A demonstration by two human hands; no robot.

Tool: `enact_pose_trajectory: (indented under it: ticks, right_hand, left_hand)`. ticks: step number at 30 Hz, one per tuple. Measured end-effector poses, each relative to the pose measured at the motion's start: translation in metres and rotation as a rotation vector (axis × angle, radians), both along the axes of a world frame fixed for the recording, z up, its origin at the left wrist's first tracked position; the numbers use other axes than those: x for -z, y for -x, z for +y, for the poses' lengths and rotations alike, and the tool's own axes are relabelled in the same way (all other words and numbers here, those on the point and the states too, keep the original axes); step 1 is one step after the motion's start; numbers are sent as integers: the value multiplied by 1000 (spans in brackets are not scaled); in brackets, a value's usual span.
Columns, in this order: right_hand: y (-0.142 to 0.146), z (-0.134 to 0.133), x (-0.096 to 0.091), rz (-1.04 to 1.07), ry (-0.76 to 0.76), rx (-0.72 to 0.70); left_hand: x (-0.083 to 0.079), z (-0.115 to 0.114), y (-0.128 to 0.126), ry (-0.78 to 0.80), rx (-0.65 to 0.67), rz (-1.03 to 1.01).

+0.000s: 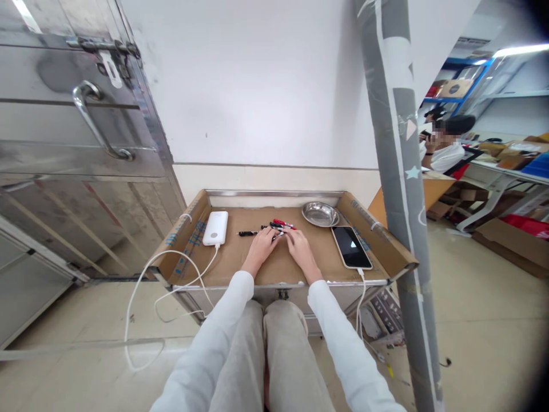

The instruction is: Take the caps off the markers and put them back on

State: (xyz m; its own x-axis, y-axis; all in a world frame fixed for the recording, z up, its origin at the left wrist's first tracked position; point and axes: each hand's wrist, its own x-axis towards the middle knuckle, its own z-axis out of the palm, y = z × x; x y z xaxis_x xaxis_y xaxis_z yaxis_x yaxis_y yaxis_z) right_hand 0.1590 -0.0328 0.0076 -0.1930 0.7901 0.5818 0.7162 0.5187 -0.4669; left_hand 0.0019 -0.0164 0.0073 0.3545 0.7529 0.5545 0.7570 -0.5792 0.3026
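My left hand point(262, 249) and my right hand point(301, 252) meet over the middle of the cardboard-lined table point(231, 266). Their fingers are closed around a small pen point(278, 235), largely covered by the fingertips. Just beyond my fingers lie a red pen point(283, 224) and several dark pens, partly hidden by my hands. A black pen point(247, 233) lies flat to the left of my left hand.
A white power bank point(215, 228) with a cable lies at the left. At the right are a shiny metal bowl point(320, 214) and a plugged-in phone point(351, 247). A wrapped grey pole point(401, 171) stands beside the table. Another person point(448, 151) sits farther back.
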Motion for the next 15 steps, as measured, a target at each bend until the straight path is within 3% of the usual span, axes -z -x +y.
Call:
enact_pose_trajectory:
  ticks: [2, 5, 10, 15]
  right_hand:
    - [2, -4, -4, 21, 30, -88]
    - [5, -9, -8, 2, 56, -116]
    - [3, -2, -1, 22, -5, 2]
    - [-2, 7, 9, 0, -42, 106]
  left_hand:
    - [-2, -3, 1, -21, -50, -8]
    - [-4, -9, 4, -69, -224, -3]
    - [-3, -16, 9, -66, -536, 4]
    - [2, -15, 9, -9, -576, 14]
